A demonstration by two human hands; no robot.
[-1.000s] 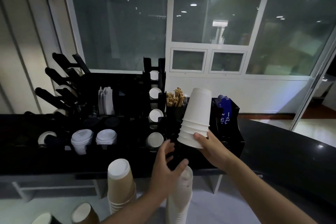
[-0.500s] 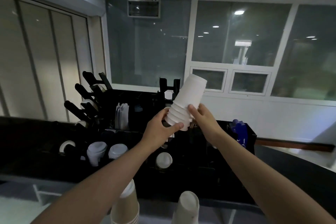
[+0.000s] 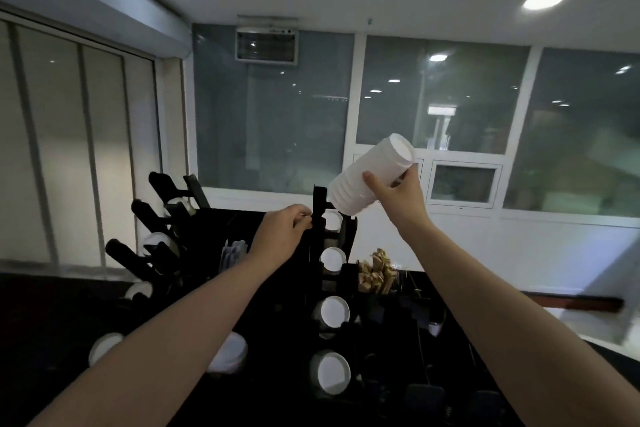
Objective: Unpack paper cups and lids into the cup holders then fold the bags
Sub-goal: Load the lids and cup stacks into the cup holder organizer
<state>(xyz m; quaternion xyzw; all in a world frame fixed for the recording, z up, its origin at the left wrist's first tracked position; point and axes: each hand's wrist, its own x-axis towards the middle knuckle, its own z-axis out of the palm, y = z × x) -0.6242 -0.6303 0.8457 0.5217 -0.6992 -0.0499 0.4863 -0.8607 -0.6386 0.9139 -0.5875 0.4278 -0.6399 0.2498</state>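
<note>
My right hand (image 3: 398, 196) grips a stack of white paper cups (image 3: 367, 178), tilted with its open end down-left, just above the top of the upright black cup holder (image 3: 318, 218). That holder shows several round white cup ends (image 3: 331, 314) down its front. My left hand (image 3: 282, 236) has its fingers curled against the holder's left post near the top. A second black holder (image 3: 152, 218) with slanted tubes stands at the left, white cup ends showing in some tubes.
A bunch of brown stir sticks or sachets (image 3: 375, 270) stands right of the upright holder. White lids (image 3: 228, 354) sit low on the dark counter (image 3: 52, 305). Glass windows and a white wall lie behind.
The cup stack has risen and swung to the right, now tipped over the holder's top. My left hand let go of the stack and moved down to the holder's post. The view tilted up.
</note>
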